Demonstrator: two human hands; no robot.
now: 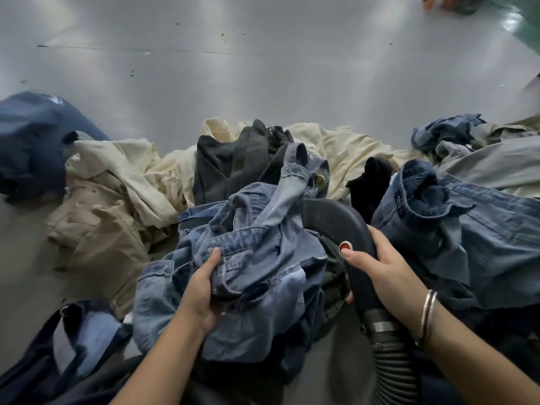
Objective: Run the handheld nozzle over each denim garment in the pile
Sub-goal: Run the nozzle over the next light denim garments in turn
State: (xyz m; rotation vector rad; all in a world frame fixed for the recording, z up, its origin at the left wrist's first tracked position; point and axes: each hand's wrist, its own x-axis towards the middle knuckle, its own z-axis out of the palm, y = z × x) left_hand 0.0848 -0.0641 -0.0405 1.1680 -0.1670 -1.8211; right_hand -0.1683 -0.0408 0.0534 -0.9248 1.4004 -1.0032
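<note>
The left hand (201, 290) gripped a bunched fold of a pale denim shirt (251, 258), thumb on top, fingers curled under the cloth and out of sight. The right hand (377, 267) was wrapped around a black nozzle (330, 220), its thumb resting just below a red button (345, 246); the fingertips were hidden behind the handle. The nozzle's mouth was buried under the shirt's raised sleeve, so whether it touched the fabric could not be told. A ribbed hose (394, 366) ran from the handle off the lower edge. One metal bangle (427, 314) circled the right wrist.

Just right of the right hand's fingers lay a second, darker denim garment (467, 229), cut off at the frame's edge. Beyond the fingers sat one dark grey garment (230, 162), a cream cloth (344, 153) and a small black piece (369, 185). Left of the left hand's fingers lay a tan garment (96, 226); nearer, a navy one (58, 346), cropped. Farther off, a blurred navy heap (32, 141) at left and a blue bundle (447, 133) at right. All rested on a glossy grey floor (263, 68); an orange object at the top right corner was too cropped to identify.
</note>
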